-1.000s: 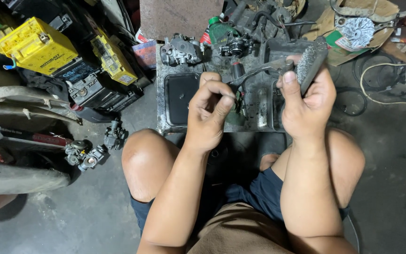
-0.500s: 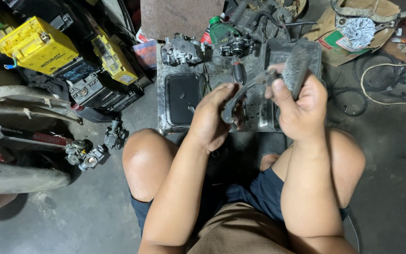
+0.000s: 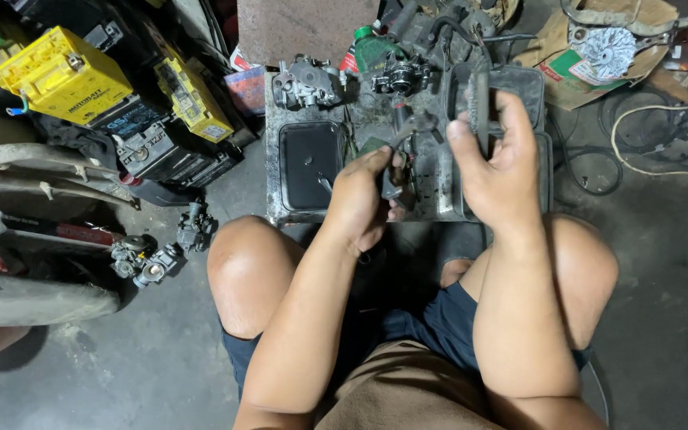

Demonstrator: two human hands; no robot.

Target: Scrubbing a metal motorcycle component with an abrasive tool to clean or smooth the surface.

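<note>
Yellow batteries [image 3: 65,76] x2, carbs [image 3: 306,82] x2 nearby.

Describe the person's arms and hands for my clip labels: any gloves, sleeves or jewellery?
Both arms are bare up to the bottom edge of the picture, with no sleeves in view. The left hand and the right hand wear no gloves, and no watch, ring or wristband shows. The fingers look smudged with dark grime. Lower down, dark blue shorts and a brown shirt show.
</note>
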